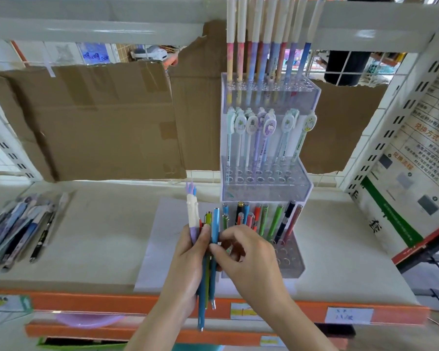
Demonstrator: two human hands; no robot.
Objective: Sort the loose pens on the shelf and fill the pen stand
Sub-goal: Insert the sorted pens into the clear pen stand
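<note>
You have open shelf (99,236) between the loose pen pile (18,231) at left and the pen stand (264,183). The stand's lower row of pens (264,219) crowds its front holes; cardboard (107,122) blocks the back.

Stationery shop: tiered acrylic pen stand (265,178) at 12 o'clock stocked with novelty pens, orange shelf edge (314,310) at 6 o'clock carrying price labels (349,315), printed notice (416,158) at 3 o'clock.

Pen stand (264,183) on shelf (107,239), right; loose pens (20,231) left.
</note>
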